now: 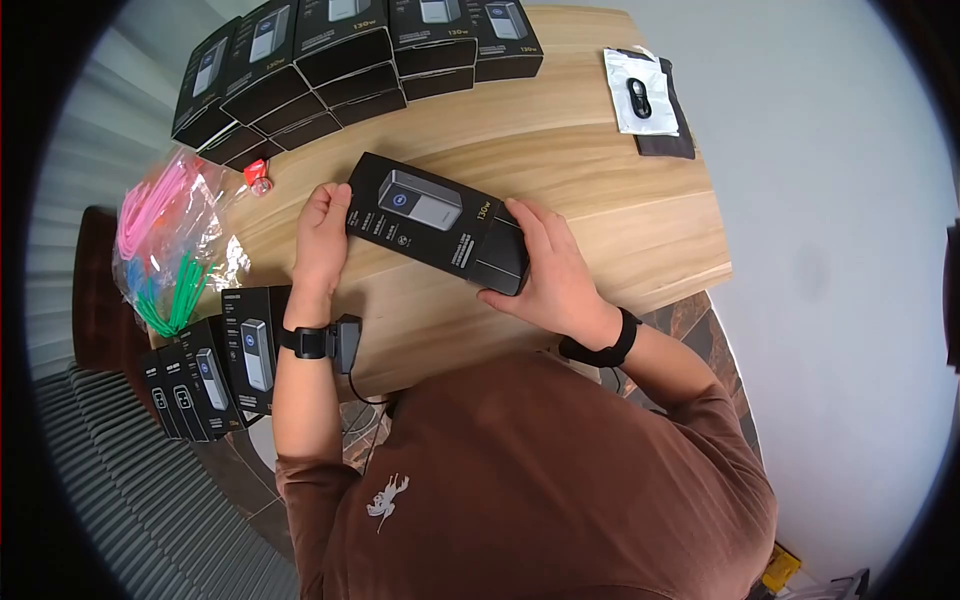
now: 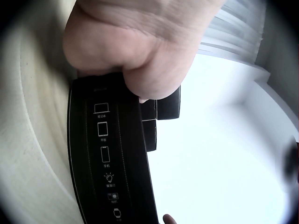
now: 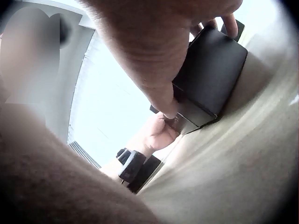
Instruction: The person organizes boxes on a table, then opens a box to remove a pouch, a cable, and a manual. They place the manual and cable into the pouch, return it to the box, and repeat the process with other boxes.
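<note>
A black power bank box (image 1: 420,212), printed with a grey device and "130W", lies slanted between both hands over the table. My left hand (image 1: 320,240) grips its left end, thumb along the edge and fingers curled. At the right end, my right hand (image 1: 560,275) holds the box with the thumb low on the near side and the fingers over the far side. One long side of the box (image 2: 110,158) carries a row of device icons in the left wrist view. Its plain end (image 3: 212,70) faces the right wrist camera.
Stacked similar boxes (image 1: 345,45) line the table's far left. More boxes (image 1: 255,345) stand by the left forearm. A clear bag (image 1: 170,230) holds pink, blue and green ties, near a small red item (image 1: 256,174). A black cable (image 1: 639,98) on a white packet lies far right.
</note>
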A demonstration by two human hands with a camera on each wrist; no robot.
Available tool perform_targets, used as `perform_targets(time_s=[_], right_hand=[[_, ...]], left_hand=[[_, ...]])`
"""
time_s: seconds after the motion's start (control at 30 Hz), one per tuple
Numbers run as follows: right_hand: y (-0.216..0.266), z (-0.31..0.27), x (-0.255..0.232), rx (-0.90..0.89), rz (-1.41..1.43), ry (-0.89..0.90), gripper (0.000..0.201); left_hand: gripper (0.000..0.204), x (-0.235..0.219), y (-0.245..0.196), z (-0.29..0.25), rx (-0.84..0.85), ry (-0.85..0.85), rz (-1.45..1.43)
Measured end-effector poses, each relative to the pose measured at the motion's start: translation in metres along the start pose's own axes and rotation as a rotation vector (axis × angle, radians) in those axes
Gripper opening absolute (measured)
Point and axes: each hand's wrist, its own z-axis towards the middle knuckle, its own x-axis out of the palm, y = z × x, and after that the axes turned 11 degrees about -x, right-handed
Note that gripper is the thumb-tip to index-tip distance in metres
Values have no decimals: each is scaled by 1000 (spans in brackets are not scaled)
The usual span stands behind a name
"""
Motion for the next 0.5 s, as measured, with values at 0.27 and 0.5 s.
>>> perform_targets(time_s=[0.27, 0.5], right_hand=[[-14, -3, -13, -37, 83, -22, 95], [-55, -38, -53, 32, 23, -40, 90]], left_hand=[[18, -17, -12, 10, 87, -179, -34], [14, -61, -29, 13, 268, -369, 16]])
